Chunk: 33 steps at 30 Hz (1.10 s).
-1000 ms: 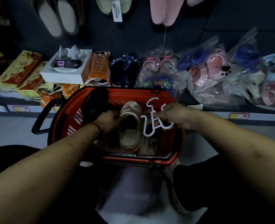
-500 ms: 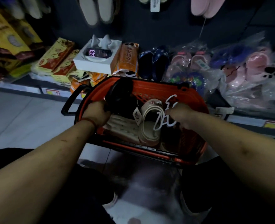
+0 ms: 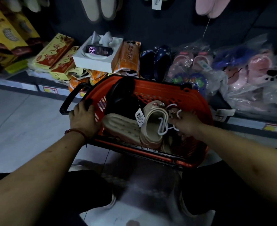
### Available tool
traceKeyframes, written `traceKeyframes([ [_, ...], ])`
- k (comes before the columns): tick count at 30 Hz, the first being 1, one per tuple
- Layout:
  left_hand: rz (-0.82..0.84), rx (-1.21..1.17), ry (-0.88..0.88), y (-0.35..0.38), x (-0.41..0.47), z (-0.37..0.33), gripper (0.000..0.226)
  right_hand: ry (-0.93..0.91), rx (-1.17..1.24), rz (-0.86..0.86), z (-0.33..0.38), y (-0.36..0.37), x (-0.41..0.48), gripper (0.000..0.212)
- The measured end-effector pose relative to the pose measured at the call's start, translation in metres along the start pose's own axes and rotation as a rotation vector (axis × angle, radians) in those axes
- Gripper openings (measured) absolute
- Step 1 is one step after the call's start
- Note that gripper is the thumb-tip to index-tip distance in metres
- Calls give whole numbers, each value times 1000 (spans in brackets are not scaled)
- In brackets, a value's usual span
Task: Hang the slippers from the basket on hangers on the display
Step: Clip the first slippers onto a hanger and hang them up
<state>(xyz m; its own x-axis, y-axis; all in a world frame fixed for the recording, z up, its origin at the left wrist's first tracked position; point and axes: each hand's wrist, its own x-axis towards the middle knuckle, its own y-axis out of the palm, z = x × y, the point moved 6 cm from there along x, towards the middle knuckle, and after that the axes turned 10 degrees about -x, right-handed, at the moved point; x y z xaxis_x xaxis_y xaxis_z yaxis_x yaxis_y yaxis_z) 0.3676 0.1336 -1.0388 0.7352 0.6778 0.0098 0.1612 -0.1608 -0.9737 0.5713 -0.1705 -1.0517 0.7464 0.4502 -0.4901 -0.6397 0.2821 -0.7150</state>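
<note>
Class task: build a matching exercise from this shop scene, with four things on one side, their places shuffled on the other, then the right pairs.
1 left hand
2 right hand
3 phone
4 beige slipper

A on the white tissue box
B in the red basket
C gripping the red basket's rim
D holding the white hanger

Pairs: 1-C, 2-D, 3-A, 4-B
</note>
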Motion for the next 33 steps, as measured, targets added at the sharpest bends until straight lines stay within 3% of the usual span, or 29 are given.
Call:
traceKeyframes([
  [3, -19, -3, 11, 3, 8, -4, 73, -181, -570, -297, -3, -19, -7, 47],
  [5, -8, 4, 15, 6, 15, -4, 66, -151, -799, -573, -6, -39, -23, 54],
  [7, 3, -11, -13, 7, 20, -2, 66, -7, -839, -676, -22, -49, -30, 58],
  [9, -2, -20, -34, 7, 25, 2, 65, 156, -694, -568, -49, -43, -26, 72],
  [11, -4, 4, -27, 9, 28, 4, 62, 189, -419, -420, -71, -29, -14, 86],
  [14, -19, 41, -31, 12, 28, 9, 53, 112, -257, -446, -73, -27, -5, 79],
  [21, -61, -30, -143, -1, 7, 34, 70, -38, -312, -501, -38, -30, 22, 70],
  [27, -99, -47, -370, -10, -37, 98, 88, -152, -467, -350, 42, -7, 59, 48],
  [28, -110, -47, -401, -13, -46, 112, 88, -172, -458, -331, 59, 0, 65, 50],
  [31, -143, -59, -493, -22, -72, 158, 86, -286, -464, -324, 117, 26, 69, 84],
  [33, -154, -52, -574, -32, -95, 194, 87, -342, -492, -311, 159, 48, 67, 88],
])
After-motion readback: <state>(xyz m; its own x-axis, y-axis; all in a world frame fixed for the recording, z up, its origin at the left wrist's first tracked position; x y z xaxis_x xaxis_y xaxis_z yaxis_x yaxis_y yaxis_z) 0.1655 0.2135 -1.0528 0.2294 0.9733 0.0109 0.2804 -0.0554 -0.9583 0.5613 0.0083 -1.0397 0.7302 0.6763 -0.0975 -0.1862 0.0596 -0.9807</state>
